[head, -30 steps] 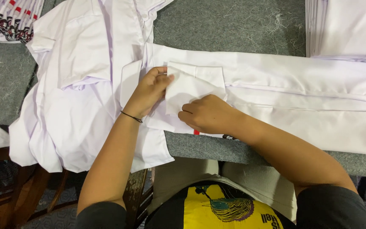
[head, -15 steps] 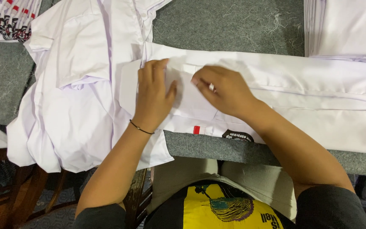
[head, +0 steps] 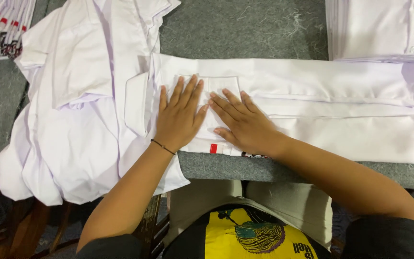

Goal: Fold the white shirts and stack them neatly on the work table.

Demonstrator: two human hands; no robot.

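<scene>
You pressed your left hand (head: 179, 120) and right hand (head: 245, 125) flat, fingers spread, each grip open and holding nothing, side by side on the folded white cotton shirt (head: 312, 110) lying across the grey felt tabletop (head: 245, 29).

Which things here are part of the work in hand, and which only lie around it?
In hand:
- left hand, flat on the folded white shirt
- right hand, flat on its pocket

Lying about:
- loose white shirts at left
- stack of folded shirts, top right
- row of tagged shirts, top left
- grey table
</scene>
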